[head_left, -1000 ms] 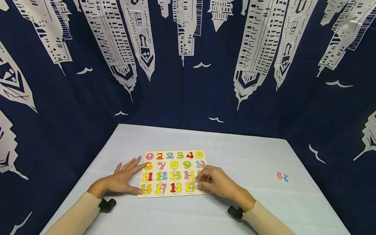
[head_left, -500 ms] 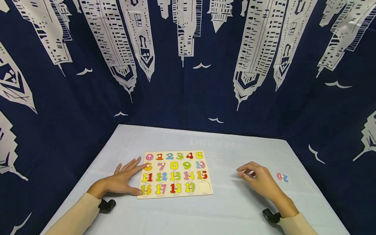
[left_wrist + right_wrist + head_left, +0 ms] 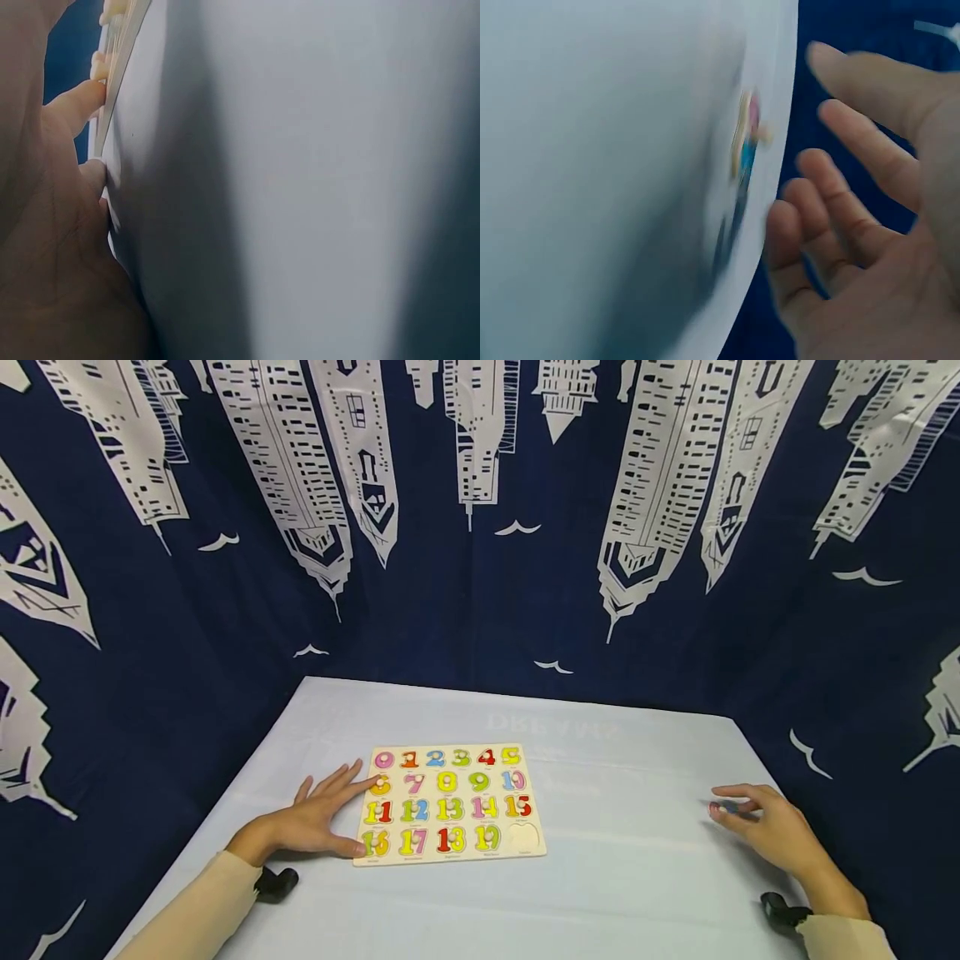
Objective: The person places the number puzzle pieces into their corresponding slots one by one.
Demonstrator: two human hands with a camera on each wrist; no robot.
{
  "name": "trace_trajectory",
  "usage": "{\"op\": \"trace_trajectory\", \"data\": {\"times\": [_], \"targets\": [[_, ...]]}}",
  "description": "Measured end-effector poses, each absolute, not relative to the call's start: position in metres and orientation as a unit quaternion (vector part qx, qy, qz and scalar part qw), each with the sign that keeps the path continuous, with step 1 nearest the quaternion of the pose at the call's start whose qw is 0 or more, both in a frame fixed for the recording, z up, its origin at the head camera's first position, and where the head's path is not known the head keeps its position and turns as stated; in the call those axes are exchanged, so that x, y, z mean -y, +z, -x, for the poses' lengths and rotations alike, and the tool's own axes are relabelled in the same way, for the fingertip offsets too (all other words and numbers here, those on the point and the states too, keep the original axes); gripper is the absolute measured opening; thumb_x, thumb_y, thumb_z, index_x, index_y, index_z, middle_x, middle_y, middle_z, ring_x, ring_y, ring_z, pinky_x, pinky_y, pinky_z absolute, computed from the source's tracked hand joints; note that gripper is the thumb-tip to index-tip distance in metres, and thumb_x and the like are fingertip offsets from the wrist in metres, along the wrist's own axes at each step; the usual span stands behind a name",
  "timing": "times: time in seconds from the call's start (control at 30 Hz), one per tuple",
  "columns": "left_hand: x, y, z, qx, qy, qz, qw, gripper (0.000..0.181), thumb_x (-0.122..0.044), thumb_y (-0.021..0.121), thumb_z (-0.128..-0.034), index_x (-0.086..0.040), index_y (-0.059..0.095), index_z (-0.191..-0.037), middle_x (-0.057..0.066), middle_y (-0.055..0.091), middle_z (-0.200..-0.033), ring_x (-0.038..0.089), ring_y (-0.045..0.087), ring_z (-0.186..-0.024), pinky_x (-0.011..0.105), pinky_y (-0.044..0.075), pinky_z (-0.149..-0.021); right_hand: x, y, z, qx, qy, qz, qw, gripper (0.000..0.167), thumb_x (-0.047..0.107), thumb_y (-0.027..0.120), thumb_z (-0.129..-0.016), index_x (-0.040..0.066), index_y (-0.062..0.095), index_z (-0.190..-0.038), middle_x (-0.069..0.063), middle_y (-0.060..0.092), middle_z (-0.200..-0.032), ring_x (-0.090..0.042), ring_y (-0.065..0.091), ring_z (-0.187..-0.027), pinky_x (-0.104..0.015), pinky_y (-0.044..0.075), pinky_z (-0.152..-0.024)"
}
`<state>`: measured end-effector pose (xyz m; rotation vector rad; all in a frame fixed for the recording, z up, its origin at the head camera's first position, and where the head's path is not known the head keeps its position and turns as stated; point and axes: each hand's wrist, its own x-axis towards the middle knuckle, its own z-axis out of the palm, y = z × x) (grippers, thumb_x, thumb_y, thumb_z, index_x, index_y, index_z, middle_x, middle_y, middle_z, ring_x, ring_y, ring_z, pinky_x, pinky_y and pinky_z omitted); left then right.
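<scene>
A wooden number puzzle board lies flat on the table, filled with coloured number pieces except for one bare recess at its lower right corner. My left hand rests with spread fingers on the board's left edge; in the left wrist view its fingertips touch the board's side. Off to the right, my right hand hovers over a loose pink and blue number piece that has a small knob. Its thumb and fingers stand apart, clear of the piece in the right wrist view. From the head, the fingers partly cover that piece.
A white cloth covers the table. Behind and around it hangs a dark blue curtain printed with white buildings and birds. A black wrist camera sits at the right wrist, and another black one at the left.
My right hand has left the board's lower right corner and travelled right to the loose number piece. The left hand keeps its place on the board.
</scene>
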<state>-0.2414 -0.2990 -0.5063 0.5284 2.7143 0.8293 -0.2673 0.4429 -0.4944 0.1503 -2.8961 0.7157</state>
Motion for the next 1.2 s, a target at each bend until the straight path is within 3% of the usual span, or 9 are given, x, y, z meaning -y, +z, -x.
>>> {"op": "trace_trajectory", "data": {"times": [0.17, 0.43, 0.57, 0.67, 0.87, 1.07, 1.2], "targets": [[0.298, -0.507, 0.242, -0.932, 0.287, -0.178, 0.131, 0.121, -0.055, 0.099, -0.0854, -0.021, 0.036, -0.183, 0.022, 0.005, -0.198, 0.056, 0.001, -0.182, 0.091, -0.013, -0.135, -0.467, -0.501, 0.272, 0.972, 0.232, -0.027, 0.023, 0.055, 0.038, 0.093, -0.102, 0.003, 0.08, -0.142, -0.031, 0.077, -0.135, -0.031, 0.075, -0.111, -0.03, 0.054, -0.081], [0.298, -0.507, 0.243, -0.935, 0.279, -0.176, 0.128, 0.121, -0.057, 0.098, -0.0861, -0.022, 0.036, -0.184, 0.022, 0.004, -0.198, 0.056, 0.0, -0.182, 0.091, -0.013, -0.136, -0.468, -0.509, 0.28, 0.971, 0.235, -0.003, 0.046, 0.045, 0.049, 0.086, -0.107, 0.009, 0.086, -0.128, -0.009, 0.086, -0.109, -0.007, 0.069, -0.093, -0.028, 0.052, -0.076], [0.297, -0.507, 0.243, -0.935, 0.279, -0.176, 0.127, 0.12, -0.057, 0.098, -0.0857, -0.022, 0.037, -0.183, 0.022, 0.005, -0.198, 0.056, 0.001, -0.182, 0.091, -0.013, -0.136, -0.462, -0.512, 0.28, 0.97, 0.233, -0.011, 0.064, 0.033, 0.043, 0.087, -0.107, 0.012, 0.088, -0.116, 0.0, 0.083, -0.095, 0.001, 0.063, -0.081, -0.025, 0.049, -0.07], [0.297, -0.507, 0.242, -0.935, 0.28, -0.175, 0.128, 0.121, -0.057, 0.098, -0.0855, -0.022, 0.037, -0.183, 0.022, 0.005, -0.198, 0.056, 0.001, -0.182, 0.091, -0.013, -0.135, -0.456, -0.513, 0.279, 0.969, 0.233, -0.029, 0.077, 0.024, 0.033, 0.088, -0.106, 0.01, 0.086, -0.111, 0.002, 0.079, -0.088, 0.002, 0.058, -0.075, -0.024, 0.047, -0.066], [0.297, -0.505, 0.243, -0.936, 0.277, -0.176, 0.124, 0.12, -0.058, 0.098, -0.0858, -0.023, 0.037, -0.183, 0.022, 0.006, -0.198, 0.056, 0.002, -0.182, 0.091, -0.012, -0.136, -0.445, -0.51, 0.279, 0.968, 0.234, -0.058, 0.075, 0.025, 0.027, 0.087, -0.107, 0.012, 0.087, -0.126, 0.002, 0.08, -0.087, -0.003, 0.055, -0.075, -0.024, 0.044, -0.065], [0.297, -0.504, 0.242, -0.935, 0.281, -0.177, 0.125, 0.12, -0.056, 0.099, -0.0854, -0.022, 0.037, -0.183, 0.023, 0.005, -0.197, 0.056, 0.001, -0.182, 0.091, -0.013, -0.135, -0.439, -0.509, 0.279, 0.967, 0.233, -0.066, 0.079, 0.01, 0.025, 0.092, -0.103, 0.017, 0.09, -0.109, 0.005, 0.078, -0.086, 0.001, 0.054, -0.074, -0.023, 0.045, -0.065], [0.296, -0.505, 0.24, -0.933, 0.287, -0.175, 0.13, 0.121, -0.055, 0.099, -0.0854, -0.021, 0.037, -0.183, 0.022, 0.004, -0.198, 0.056, 0.0, -0.182, 0.091, -0.013, -0.135, -0.436, -0.51, 0.278, 0.967, 0.236, -0.067, 0.068, 0.013, 0.028, 0.094, -0.101, 0.017, 0.088, -0.105, 0.006, 0.076, -0.085, 0.002, 0.055, -0.073, -0.023, 0.047, -0.065]]}}
